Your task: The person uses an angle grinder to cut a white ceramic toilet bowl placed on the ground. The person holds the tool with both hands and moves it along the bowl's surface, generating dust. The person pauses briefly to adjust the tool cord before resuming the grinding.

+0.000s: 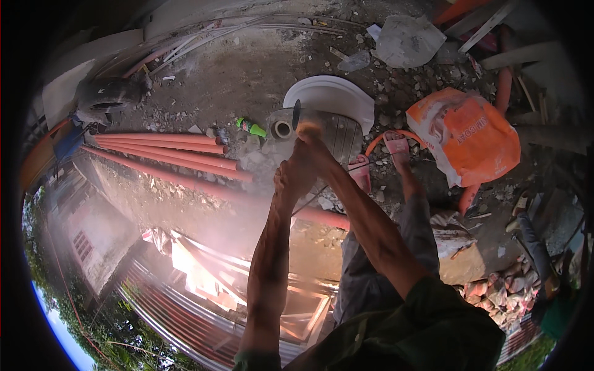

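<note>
Both of my hands are closed on an angle grinder with an orange body point(310, 128). Its dark disc point(296, 113) stands edge-on at the far end. My right hand point(314, 156) grips it close to the orange part, and my left hand point(293, 176) wraps round it nearer to me. A black cord point(318, 193) runs past my wrists. Just left of the disc is a grey pipe end with a round hole point(283, 129). A grey slatted board point(341, 131) lies under and right of the tool. Pale dust blurs the ground around my left forearm.
Several orange pipes point(167, 154) lie at left, beside a green bottle point(252, 127). A white curved basin point(334, 99) lies beyond the board. An orange-white sack point(467, 136) rests at right. My feet wear pink sandals point(397, 143). Another person's leg point(535, 244) shows far right.
</note>
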A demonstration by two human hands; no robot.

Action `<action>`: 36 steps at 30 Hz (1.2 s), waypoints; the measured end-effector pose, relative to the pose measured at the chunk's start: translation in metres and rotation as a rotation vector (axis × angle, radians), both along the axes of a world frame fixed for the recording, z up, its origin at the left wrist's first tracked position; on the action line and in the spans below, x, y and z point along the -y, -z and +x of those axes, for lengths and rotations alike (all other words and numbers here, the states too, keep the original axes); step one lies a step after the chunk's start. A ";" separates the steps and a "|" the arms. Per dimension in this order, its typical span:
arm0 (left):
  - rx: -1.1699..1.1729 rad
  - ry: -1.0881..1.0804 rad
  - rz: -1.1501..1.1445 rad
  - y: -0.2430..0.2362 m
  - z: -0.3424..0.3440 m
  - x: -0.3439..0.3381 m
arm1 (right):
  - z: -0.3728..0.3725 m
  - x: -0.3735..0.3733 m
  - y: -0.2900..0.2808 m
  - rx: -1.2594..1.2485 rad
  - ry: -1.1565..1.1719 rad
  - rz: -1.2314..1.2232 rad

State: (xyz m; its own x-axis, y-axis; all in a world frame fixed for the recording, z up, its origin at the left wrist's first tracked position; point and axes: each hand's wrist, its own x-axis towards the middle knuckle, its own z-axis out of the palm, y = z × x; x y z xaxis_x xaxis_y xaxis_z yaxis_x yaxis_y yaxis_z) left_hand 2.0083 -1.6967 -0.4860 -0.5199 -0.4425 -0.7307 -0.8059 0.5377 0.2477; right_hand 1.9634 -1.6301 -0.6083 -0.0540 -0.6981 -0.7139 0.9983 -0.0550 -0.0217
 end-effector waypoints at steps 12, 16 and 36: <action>0.159 -0.196 0.004 -0.029 0.138 -0.033 | 0.126 -0.021 -0.050 -0.056 -0.208 0.176; 0.136 -0.142 0.070 -0.016 0.136 -0.025 | 0.151 -0.022 -0.003 -0.029 -0.179 0.197; 0.010 -0.156 0.063 0.015 0.148 -0.042 | 0.154 -0.044 0.022 0.076 -0.130 0.150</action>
State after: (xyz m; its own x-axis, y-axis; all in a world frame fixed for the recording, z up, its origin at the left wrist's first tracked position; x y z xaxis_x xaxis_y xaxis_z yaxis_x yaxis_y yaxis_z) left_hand 2.1564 -1.6549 -0.5010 -0.4408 -0.4707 -0.7643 -0.8812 0.3891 0.2686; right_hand 2.1177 -1.5865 -0.6302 0.0878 -0.5812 -0.8090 0.9958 0.0728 0.0558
